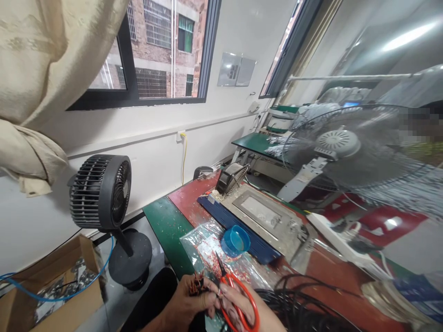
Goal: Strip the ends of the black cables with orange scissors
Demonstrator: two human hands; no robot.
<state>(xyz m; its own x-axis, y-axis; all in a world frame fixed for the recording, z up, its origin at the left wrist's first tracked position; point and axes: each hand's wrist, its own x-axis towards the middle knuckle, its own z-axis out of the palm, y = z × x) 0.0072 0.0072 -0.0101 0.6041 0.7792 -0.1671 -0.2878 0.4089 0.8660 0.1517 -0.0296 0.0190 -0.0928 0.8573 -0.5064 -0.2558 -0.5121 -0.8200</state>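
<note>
Your left hand (188, 305) is hanging just in front of the tabletop (166, 226), and its grip is pinching a bunch of dark wires (198, 286) between thumb and fingers. Your right hand (244, 313) is holding red scissors (228, 279), its grip closed through the handles, with the blades pointing up just beside the bunch. Behind them a clear bag (204, 249) of tiny red and white bits is lying near a blue cup (235, 240).
</note>
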